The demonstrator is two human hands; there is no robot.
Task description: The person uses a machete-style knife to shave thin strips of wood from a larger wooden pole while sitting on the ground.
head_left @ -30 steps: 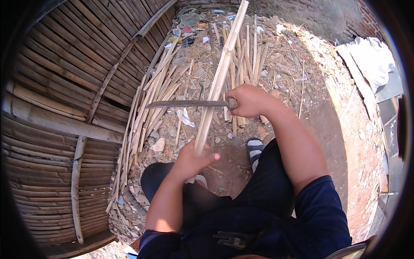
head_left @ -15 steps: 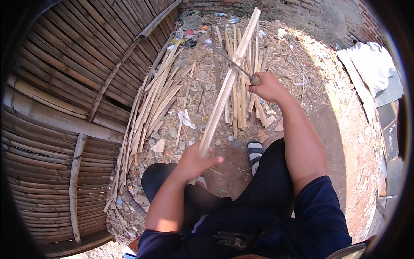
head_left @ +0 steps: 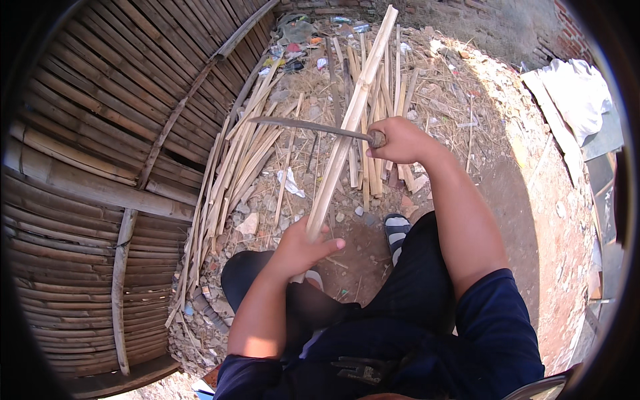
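Your left hand (head_left: 301, 252) holds the wooden strip (head_left: 335, 167) near its lower end, with the fingers closed around it and the thumb sticking out to the right. From that grip the strip's long axis runs away from you, leaning a little to the right, and its far end reaches toward the top of the view. A short end pokes out below your palm, above your thigh.

Your right hand (head_left: 399, 141) is closed on the handle of the long knife (head_left: 303, 125). It sits just to the right of the strip, farther up its length than your left hand. The blade points left, its tip well past the strip, so the knife lies crosswise to the strip's long axis. Your right hand is the nearer one to this crossing; your left is well apart from it, back toward your body. The blade passes over the strip as you look down, but you cannot tell whether its edge touches.
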